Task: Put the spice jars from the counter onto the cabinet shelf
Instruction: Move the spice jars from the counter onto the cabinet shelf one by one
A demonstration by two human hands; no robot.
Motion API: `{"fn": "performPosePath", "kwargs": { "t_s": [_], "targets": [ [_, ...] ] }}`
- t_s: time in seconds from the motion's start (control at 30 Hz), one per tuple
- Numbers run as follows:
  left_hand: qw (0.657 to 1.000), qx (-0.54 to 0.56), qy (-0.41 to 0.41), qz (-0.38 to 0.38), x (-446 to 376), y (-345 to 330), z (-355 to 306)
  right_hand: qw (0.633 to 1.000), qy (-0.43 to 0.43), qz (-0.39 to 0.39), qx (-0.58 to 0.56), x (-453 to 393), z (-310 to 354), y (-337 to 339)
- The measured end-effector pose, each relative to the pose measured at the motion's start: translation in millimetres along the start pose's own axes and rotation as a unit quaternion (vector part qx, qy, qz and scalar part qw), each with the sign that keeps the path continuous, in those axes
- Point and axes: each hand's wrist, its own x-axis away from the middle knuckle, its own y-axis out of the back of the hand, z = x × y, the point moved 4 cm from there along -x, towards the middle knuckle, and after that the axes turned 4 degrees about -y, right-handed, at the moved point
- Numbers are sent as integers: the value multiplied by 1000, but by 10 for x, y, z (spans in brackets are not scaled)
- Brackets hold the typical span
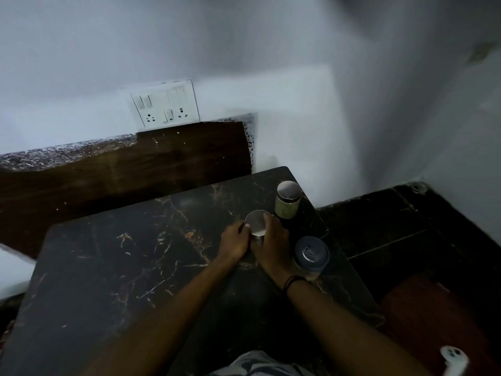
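Hands' grip (254, 240) around silver-lidded jar (257, 222)

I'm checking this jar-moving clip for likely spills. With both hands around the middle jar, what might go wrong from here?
1. The right hand sits right beside the blue-lid jar and the green jar; lifting the held jar may knock either one.
2. Both neighbours stand close to the counter edge, so a bump might send one to the floor.
3. The left hand grips mostly with fingers in dim light, so a slip seems possible.
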Motion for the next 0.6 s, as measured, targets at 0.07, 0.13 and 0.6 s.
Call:
{"fn": "performPosePath", "kwargs": {
  "t_s": [0.07,0.13,0.6],
  "targets": [
    [1000,3,4,-7,-9,40,3,999,29,-17,-29,-100,24,67],
    [1000,2,5,-11,-25,102,6,995,67,-16,-66,-187,41,132],
    [975,216,7,46,114,558,43,829,-60,203,-517,-285,217,232]
  ]
}}
